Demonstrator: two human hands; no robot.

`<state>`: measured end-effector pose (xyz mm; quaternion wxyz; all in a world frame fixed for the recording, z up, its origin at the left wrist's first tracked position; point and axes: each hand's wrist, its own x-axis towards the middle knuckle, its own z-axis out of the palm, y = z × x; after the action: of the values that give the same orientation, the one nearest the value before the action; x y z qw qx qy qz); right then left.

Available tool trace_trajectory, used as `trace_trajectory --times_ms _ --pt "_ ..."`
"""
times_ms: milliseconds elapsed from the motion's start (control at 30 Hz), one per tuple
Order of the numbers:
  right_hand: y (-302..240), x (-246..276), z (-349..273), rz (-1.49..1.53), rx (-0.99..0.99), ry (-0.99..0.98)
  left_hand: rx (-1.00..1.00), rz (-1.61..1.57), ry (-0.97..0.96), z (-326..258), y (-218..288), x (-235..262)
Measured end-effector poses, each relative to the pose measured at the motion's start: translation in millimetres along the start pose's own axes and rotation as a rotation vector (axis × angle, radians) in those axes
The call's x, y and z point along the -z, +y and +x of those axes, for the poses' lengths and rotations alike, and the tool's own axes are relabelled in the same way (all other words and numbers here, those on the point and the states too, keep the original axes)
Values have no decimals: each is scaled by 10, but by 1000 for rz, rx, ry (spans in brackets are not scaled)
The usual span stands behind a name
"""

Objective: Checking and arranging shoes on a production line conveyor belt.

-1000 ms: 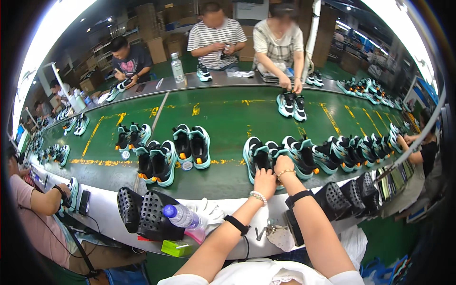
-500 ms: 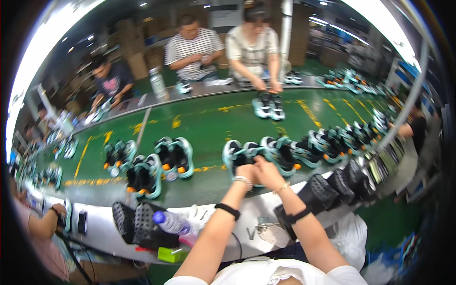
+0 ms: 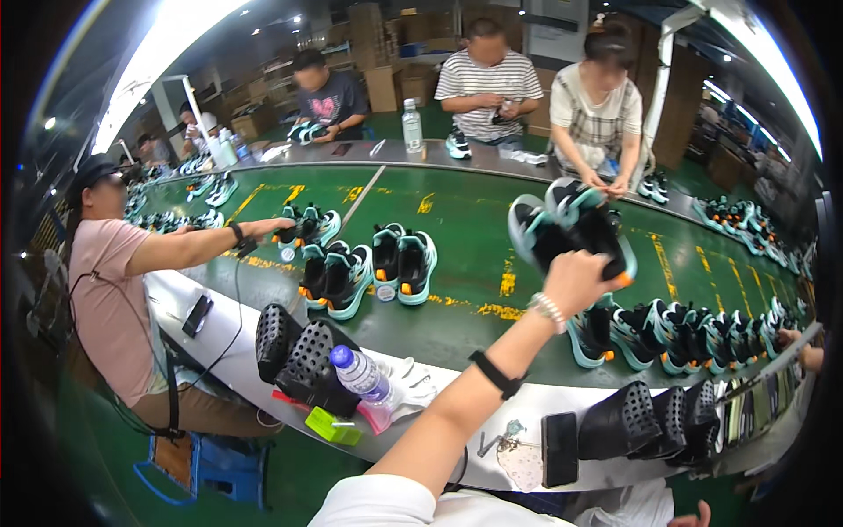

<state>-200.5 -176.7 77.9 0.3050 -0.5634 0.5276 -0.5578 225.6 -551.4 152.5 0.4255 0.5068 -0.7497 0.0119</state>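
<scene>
My left hand (image 3: pixel 575 281) is closed on the heel ends of a pair of black and mint-green sneakers (image 3: pixel 571 224) with orange heel tabs, lifted above the green conveyor belt (image 3: pixel 474 255). The arm reaches forward and right, over a row of similar sneakers (image 3: pixel 676 334) lined along the belt's near side. At the bottom right edge, my right hand (image 3: pixel 692 518) shows only partly; its visible fingers are apart, with nothing seen in them. More sneaker pairs (image 3: pixel 404 263) stand to the left of my forearm.
On the near bench lie black perforated shoe-shaped covers (image 3: pixel 619 422), a phone (image 3: pixel 560 448), a purple-capped bottle (image 3: pixel 360 373) and a green box (image 3: pixel 332 426). A co-worker (image 3: pixel 118 281) at left reaches onto the belt. Several people work across it, one (image 3: pixel 597 114) near the lifted sneakers.
Both hands were together at sneakers on the belt; my left hand has now raised a pair forward and right. My right hand has dropped to the lower edge. The view has swung left.
</scene>
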Motion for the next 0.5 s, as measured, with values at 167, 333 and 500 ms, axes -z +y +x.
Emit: trace_trajectory --times_ms 167,333,500 --pt "363 57 465 99 -183 11 -320 39 28 1004 564 -372" --pt "215 323 287 138 -347 332 -520 7 -105 2004 1238 -1409" --pt "-42 242 -83 104 -393 703 -539 188 -239 2697 888 -2594"
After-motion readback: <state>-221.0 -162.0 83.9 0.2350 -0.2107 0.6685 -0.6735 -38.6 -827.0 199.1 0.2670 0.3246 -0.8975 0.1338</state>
